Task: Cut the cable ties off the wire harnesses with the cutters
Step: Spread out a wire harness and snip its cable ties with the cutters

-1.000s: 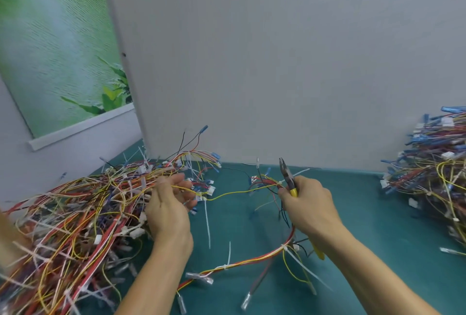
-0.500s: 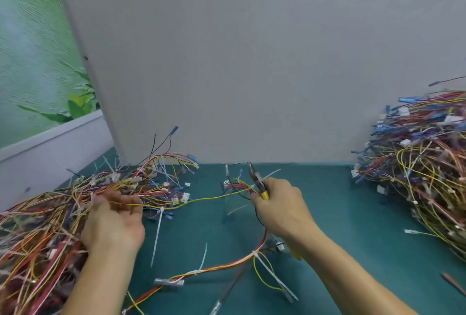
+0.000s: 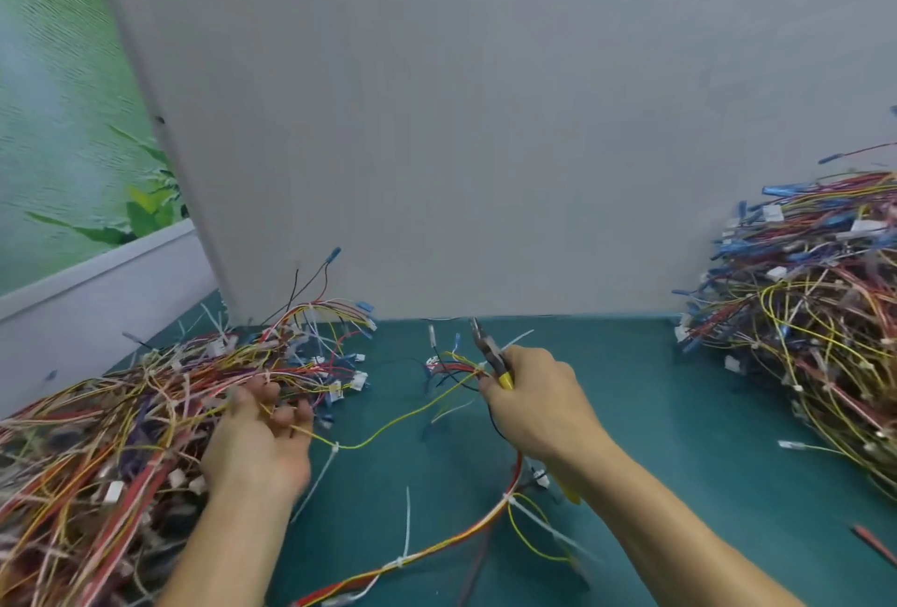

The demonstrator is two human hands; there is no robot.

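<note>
Centrally, the right hand (image 3: 539,405), grip closed on yellow-handled cutters (image 3: 491,356), holds them nose-up, clear of wires; the blurred left hand (image 3: 257,436) apparently pinches a yellow harness wire (image 3: 388,431) above the tabletop (image 3: 631,412), to present its cable tie (image 3: 335,450).

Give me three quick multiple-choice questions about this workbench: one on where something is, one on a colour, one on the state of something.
1. Where is the left hand?
A. at the edge of the left wire pile
B. on the right wire pile
C. flat against the grey wall

2. What colour are the handles of the cutters?
A. red
B. yellow
C. black

3. What is the right hand doing?
A. lying open on the mat
B. gripping the cutters
C. lifting a connector

Answers:
1 A: its fingers reach into the wires at that pile's edge.
2 B: yellow shows just above the right hand.
3 B: its fingers are curled round the handles, with the metal tips pointing up.
</note>
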